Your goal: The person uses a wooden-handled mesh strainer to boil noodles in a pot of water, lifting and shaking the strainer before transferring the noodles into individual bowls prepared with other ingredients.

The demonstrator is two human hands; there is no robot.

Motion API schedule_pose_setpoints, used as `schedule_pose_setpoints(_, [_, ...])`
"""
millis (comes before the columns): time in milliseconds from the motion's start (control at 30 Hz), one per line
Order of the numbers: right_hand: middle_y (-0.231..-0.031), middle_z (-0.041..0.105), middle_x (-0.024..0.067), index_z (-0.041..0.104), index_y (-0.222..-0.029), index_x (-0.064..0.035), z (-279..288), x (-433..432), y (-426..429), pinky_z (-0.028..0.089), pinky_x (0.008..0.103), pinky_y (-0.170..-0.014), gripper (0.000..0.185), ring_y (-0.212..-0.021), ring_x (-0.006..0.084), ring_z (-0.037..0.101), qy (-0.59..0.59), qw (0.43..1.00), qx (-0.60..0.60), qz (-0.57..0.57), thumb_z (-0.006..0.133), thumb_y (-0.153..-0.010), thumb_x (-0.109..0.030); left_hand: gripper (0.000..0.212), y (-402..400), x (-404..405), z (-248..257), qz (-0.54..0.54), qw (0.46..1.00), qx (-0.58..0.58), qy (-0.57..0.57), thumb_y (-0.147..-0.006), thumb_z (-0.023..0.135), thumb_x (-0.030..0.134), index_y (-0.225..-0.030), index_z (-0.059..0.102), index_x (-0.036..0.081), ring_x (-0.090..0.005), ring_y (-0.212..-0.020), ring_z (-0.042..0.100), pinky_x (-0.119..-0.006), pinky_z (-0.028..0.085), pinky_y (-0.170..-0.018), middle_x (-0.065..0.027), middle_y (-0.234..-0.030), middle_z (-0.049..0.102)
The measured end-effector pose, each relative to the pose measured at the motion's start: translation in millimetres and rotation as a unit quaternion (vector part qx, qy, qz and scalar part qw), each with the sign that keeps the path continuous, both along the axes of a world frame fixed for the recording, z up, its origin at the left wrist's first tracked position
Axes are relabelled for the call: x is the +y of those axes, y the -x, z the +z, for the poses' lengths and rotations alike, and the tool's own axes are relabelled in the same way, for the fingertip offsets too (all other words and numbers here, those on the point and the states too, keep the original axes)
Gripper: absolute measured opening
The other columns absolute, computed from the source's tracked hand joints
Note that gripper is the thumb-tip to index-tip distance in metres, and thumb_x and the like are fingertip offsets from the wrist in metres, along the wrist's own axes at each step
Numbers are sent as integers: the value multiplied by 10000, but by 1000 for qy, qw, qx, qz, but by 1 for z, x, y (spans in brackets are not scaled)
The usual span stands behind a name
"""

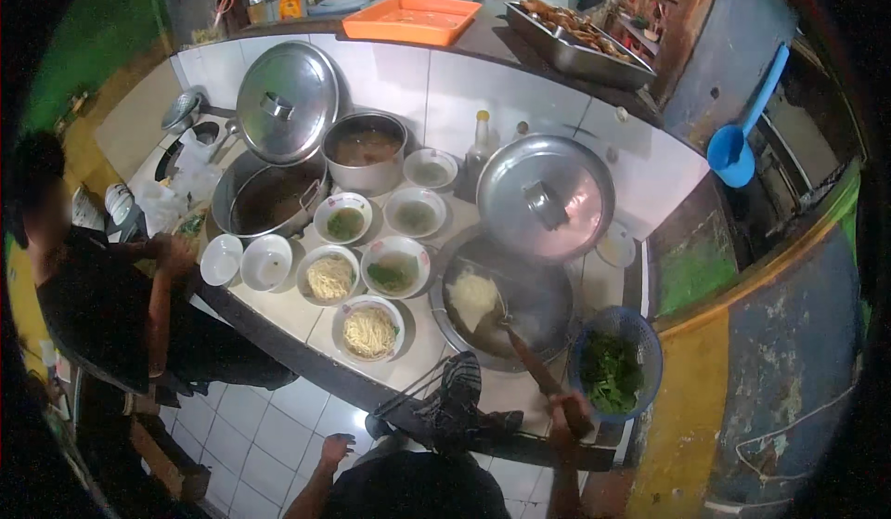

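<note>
My right hand [569,414] is closed on the wooden handle of a strainer [532,362], whose wire end reaches into a large steaming pot [543,310] with pale noodles [475,296] at its left side. Low at the counter's front edge, my left hand [337,449] hangs with its fingers apart, holding nothing. A dark striped cloth [459,387] and a pair of long chopsticks [411,390] lie on the counter edge between my hands. Left of the pot stand two bowls of noodles [369,333] [330,279] and a bowl of broth with greens [394,268].
A blue basket of leafy greens [651,380] stands right of the pot. A metal lid [546,195] leans behind it. Farther left are a broth pot [223,205], empty white bowls [266,263] and a co-worker [90,296]. An orange tray [411,21] sits on the ledge.
</note>
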State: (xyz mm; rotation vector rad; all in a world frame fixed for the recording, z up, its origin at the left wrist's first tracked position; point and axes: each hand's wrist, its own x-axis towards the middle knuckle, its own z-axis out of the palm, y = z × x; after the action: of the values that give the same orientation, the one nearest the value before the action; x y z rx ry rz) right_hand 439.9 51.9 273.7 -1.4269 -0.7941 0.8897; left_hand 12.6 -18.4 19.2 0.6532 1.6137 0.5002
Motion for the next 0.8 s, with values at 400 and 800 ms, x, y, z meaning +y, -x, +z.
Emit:
schedule_pose_setpoints(400, [-717,540,81,431,-815,-58,19,-51,-47,420,287,-657,65,-707,163,549,227,928,-296,19,435,-805,-122,187,-8,12,-8,6,997,-68,-27,-768,462,105,-851,565,-27,-204,-739,577,-289,490,-535,-118,-839,592])
schedule_pose_setpoints(800, [-711,554,101,455,-726,-29,-25,-43,-51,418,274,-591,76,-608,145,515,-38,996,42,-63,461,-766,-94,246,-5,7,-60,-45,990,-81,-105,-784,460,173,-907,558,-16,-188,-638,576,-283,463,-515,-119,-816,597])
